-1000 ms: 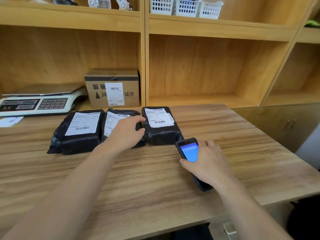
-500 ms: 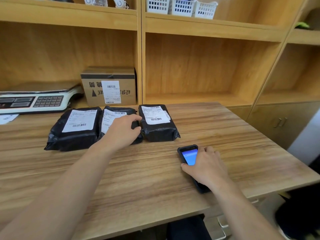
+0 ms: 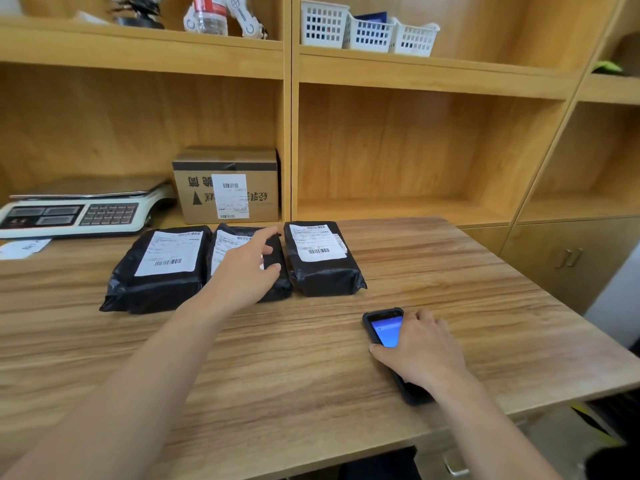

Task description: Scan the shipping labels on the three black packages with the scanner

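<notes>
Three black packages lie side by side at the back of the wooden table (image 3: 311, 393), each with a white shipping label facing up: the left package (image 3: 156, 289), the middle package (image 3: 278, 284) and the right package (image 3: 325, 275). My left hand (image 3: 246, 268) is over the middle package with its fingers spread, hiding part of that label. The black handheld scanner (image 3: 382, 327) lies on the table in front of the right package, its blue screen lit. My right hand (image 3: 422, 351) wraps over its lower half.
A weighing scale (image 3: 76, 213) and a labelled cardboard box (image 3: 225, 185) sit on the shelf behind the packages. A paper slip (image 3: 24, 247) lies at the far left. White baskets (image 3: 367, 32) stand on the upper shelf. A low cabinet (image 3: 568, 258) is beyond the table's right edge.
My right hand has drawn the scanner back from the right package and lowered it to the table. My left hand's fingers have lifted and spread over the middle package.
</notes>
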`<state>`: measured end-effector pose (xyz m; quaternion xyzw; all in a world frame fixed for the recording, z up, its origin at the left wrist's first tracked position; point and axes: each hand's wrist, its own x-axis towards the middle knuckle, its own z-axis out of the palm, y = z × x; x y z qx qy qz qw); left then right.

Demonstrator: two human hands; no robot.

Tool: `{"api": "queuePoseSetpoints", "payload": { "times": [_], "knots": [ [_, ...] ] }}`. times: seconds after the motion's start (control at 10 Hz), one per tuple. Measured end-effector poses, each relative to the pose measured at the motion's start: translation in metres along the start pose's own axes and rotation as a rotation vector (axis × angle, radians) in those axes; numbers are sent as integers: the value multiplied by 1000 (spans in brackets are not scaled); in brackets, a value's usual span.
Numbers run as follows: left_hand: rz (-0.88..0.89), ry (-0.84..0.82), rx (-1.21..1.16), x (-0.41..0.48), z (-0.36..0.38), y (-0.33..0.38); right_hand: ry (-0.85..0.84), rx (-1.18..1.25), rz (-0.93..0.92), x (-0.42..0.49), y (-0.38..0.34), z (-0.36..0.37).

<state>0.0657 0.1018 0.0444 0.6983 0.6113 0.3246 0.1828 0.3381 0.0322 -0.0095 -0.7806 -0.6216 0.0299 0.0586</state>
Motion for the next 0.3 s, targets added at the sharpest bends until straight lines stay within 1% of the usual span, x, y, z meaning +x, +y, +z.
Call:
{"api": "queuePoseSetpoints", "payload": {
  "times": [0.2,0.3],
  "knots": [
    [-27,-24,16,-4,-6,-6,-17,11,-13,3,2,-2],
    [-55,12,-37,-1,-14,-6,18,103,-62,4,-3,-9]
  ]
}}
